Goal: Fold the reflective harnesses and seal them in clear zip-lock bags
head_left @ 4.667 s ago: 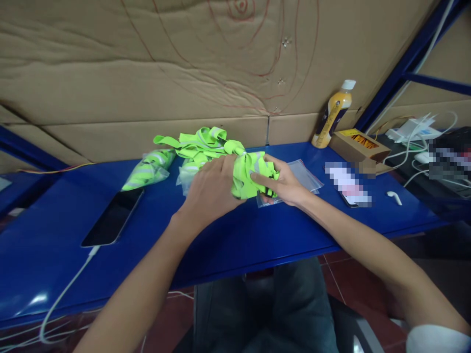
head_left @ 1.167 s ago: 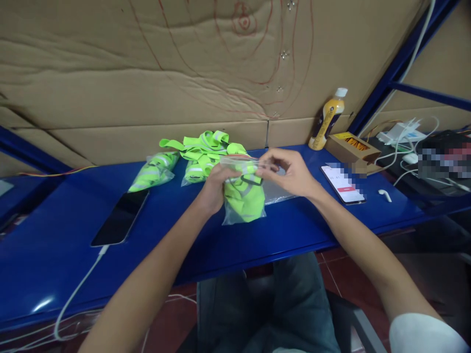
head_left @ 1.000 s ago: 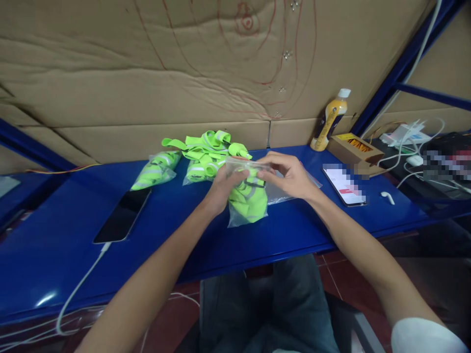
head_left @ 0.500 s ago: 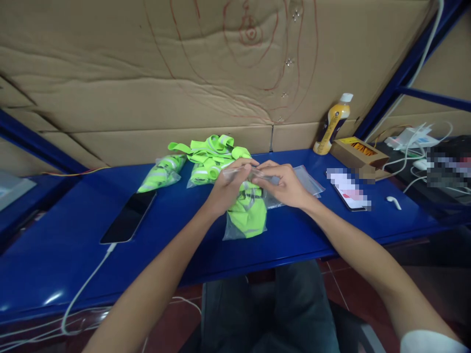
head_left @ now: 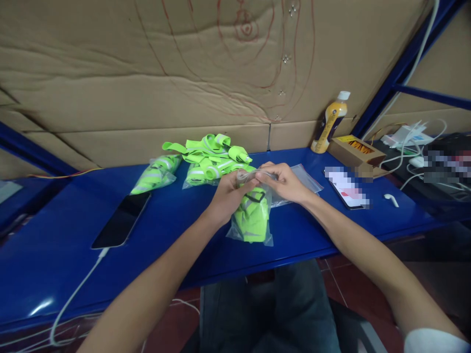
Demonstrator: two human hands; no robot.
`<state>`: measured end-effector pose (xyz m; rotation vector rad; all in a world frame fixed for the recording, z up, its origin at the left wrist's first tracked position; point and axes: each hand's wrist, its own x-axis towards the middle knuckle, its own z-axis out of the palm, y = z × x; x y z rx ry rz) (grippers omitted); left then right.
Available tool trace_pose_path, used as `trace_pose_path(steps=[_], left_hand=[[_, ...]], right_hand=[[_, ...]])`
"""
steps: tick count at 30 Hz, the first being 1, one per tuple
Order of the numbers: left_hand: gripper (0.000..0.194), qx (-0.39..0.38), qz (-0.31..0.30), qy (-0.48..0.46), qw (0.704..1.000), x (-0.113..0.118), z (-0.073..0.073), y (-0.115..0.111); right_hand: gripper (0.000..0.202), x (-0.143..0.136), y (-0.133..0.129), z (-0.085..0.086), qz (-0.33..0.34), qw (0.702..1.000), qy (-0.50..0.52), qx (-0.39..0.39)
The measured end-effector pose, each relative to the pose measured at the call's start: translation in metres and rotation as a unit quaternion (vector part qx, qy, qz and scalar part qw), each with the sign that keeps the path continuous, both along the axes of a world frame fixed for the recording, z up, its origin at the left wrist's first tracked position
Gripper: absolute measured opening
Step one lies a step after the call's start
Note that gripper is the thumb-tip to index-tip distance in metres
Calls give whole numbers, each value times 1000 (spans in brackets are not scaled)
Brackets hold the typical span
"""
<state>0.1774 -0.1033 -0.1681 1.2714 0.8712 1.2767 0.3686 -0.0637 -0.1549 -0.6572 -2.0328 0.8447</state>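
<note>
A clear plastic bag [head_left: 251, 215] with a folded neon-green reflective strap inside hangs upright near the table's front edge. My left hand [head_left: 228, 194] pinches the top edge of this bag from the left. At the same edge, my right hand [head_left: 281, 180] grips the bag's mouth between thumb and fingers. Behind my hands lies a heap of loose neon-green reflective straps [head_left: 209, 156], with a bagged part under it. Another bagged green strap [head_left: 156, 174] rests to the left. Flat clear bags [head_left: 305, 180] lie by my right hand, partly covered by it.
On the blue table [head_left: 176, 230], a dark phone [head_left: 123, 220] with a white cable lies left. To the right are a lit phone [head_left: 346, 189], a white earbud [head_left: 390, 200], a yellow bottle [head_left: 331, 121] and an open cardboard box [head_left: 356, 153]. A cardboard wall [head_left: 165, 103] stands behind.
My hands have moved slightly along the bag's top edge, and the bag now faces me more fully, showing a black buckle-like piece. The view has shifted a little.
</note>
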Motion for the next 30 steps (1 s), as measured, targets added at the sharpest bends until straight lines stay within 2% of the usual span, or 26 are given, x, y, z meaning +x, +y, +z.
trace_pose_path(steps=[2, 4, 7, 8, 10, 11, 14, 16, 21, 26, 30], left_hand=[[32, 0, 10, -8, 1000, 0, 2, -1], [34, -4, 20, -26, 999, -1, 6, 0], [43, -27, 29, -63, 997, -5, 9, 4], [45, -32, 36, -73, 996, -7, 9, 5], [48, -29, 61, -87, 994, -8, 8, 7], [48, -21, 80, -88, 993, -8, 7, 7], [46, 12, 136, -70, 988, -6, 5, 7], [46, 26, 149, -62, 987, -4, 4, 8], [39, 45, 123, -112, 985, -7, 3, 15], [31, 90, 173, -96, 976, -15, 3, 20], [31, 109, 208, -75, 969, -14, 6, 17]], right_hand=[[50, 0, 0, 0, 17, 999, 12, -25], [46, -4, 0, -4, -3, 999, 47, -19], [36, -15, 1, -15, -90, 986, 144, 6], [41, -17, 1, -18, -126, 976, 177, -3], [55, -21, 1, -22, -172, 960, 210, -73], [56, -22, 1, -23, -172, 955, 206, -123], [46, -23, -3, -24, -125, 948, 191, -223], [41, -24, -5, -23, -115, 943, 223, -218], [36, -20, -2, -21, -127, 935, 275, -183], [37, -7, 4, -13, -132, 946, 261, -137], [39, -10, 2, -12, -132, 949, 265, -105]])
